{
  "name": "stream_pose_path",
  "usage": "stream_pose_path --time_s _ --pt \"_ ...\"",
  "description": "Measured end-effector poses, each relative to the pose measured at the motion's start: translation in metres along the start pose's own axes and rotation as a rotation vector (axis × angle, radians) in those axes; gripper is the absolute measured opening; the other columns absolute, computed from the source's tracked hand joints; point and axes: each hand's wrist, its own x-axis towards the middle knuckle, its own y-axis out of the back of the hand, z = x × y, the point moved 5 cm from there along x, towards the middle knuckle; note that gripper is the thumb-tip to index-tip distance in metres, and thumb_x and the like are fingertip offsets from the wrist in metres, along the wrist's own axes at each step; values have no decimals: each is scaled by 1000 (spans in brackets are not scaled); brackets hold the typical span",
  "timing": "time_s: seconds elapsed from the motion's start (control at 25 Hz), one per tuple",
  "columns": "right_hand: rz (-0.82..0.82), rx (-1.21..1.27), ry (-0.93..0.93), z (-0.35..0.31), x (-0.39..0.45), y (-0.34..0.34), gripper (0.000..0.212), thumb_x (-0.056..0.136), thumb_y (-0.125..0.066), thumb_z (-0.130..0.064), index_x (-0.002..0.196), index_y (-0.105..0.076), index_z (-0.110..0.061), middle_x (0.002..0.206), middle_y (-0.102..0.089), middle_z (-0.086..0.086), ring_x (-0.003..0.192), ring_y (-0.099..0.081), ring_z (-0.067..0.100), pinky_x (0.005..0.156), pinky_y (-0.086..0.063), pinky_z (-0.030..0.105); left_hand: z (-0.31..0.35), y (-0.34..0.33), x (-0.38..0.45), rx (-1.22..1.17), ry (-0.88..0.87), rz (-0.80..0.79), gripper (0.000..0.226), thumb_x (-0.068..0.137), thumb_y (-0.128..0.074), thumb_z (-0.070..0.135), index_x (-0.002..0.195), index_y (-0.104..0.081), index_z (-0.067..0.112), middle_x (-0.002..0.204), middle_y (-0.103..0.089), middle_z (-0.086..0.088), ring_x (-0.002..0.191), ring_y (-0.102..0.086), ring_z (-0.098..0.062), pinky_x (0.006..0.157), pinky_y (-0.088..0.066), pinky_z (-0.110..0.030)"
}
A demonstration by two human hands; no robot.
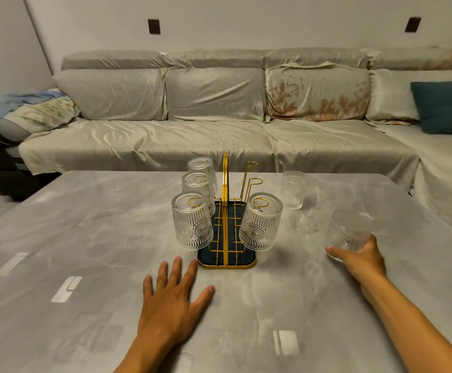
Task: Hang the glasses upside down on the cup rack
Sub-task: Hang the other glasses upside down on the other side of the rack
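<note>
The right hand wraps its fingers around a clear ribbed glass on the grey marbled bench — right of the gold wire cup rack, where four glasses hang; the left hand lies flat, fingers spread wide.

A home living room: a long cloth-covered sofa with cushions behind a low table.

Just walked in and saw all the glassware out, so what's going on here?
A person is hanging glasses upside down on a gold cup rack on the table. Four already hang: three on the rack's left side, one on its right, where two pegs remain bare. The right hand grips a glass near the table's right edge. Another glass stands upright behind it. The left hand rests flat, open, before the rack.
</note>
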Motion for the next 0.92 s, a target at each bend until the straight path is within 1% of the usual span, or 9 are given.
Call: stream_pose_path --time_s 0.16,0.28,0.4,0.48,0.56,0.64,0.72,0.8,0.92 --pt "-135 127 72 -38 -16 10 55 56 -88 -32 105 -65 -21 106 -71 8 85 -66 24 64 -52 32 0 -2 3 -11 -10 -1 88 69 9 89 145 17 45 162 16 5 148 18 -23 117 12 -52" --pt "-129 159 253 -106 -30 29 71 51 -88 -46 110 -63 -17 102 -67 6 89 -67 26 68 -57 37 -1 -1 3 -22 -23 16 86 72 5 87 148 11 47 163 13 4 148 17 -23 117 12 -52" --pt "-62 189 421 -182 -43 36 72 42 -85 -60 102 -56 -30 99 -64 -2 89 -65 17 65 -57 35 -2 0 3 -24 -24 20 86 73 5 86 148 10 47 163 13 3 148 17 -24 117 12 -53" --pt "-13 150 497 -223 -47 28 75 46 -84 -62 106 -50 -34 100 -61 -4 91 -63 17 70 -58 41 -2 -1 3 -33 -12 26 87 71 7 88 148 11 48 163 13 4 148 17 -24 117 13 -53" --pt "-10 59 553 -251 -48 9 67 50 -82 -61 103 -56 -31 100 -63 -1 91 -63 21 76 -57 49 -1 -2 4 -39 -9 19 88 69 8 89 147 13 49 162 16 5 148 19 -24 117 14 -54" --pt "-54 -44 579 -267 -49 -16 57 54 -81 -60 99 -62 -28 100 -67 4 90 -64 24 78 -57 51 -2 -3 4 -34 -7 6 88 69 8 89 146 14 49 161 17 5 147 20 -24 116 14 -54" --pt "-75 -100 595 -272 -49 -36 50 59 -79 -58 95 -65 -27 100 -68 5 90 -65 25 79 -57 49 -2 -3 5 -33 -1 -6 88 69 8 89 146 14 49 161 18 5 147 21 -24 116 15 -54" --pt "-69 -152 636 -272 -50 -51 48 62 -78 -58 96 -66 -27 103 -69 5 91 -64 23 77 -56 43 -2 -2 6 -29 4 -16 89 67 9 90 146 15 49 161 19 5 147 22 -24 116 15 -54" --pt "-73 -297 727 -267 -54 -68 49 66 -77 -56 103 -65 -26 108 -68 5 89 -59 20 70 -46 32 0 -2 4 -15 5 -26 90 66 11 90 146 15 49 161 19 5 147 22 -24 116 15 -54"
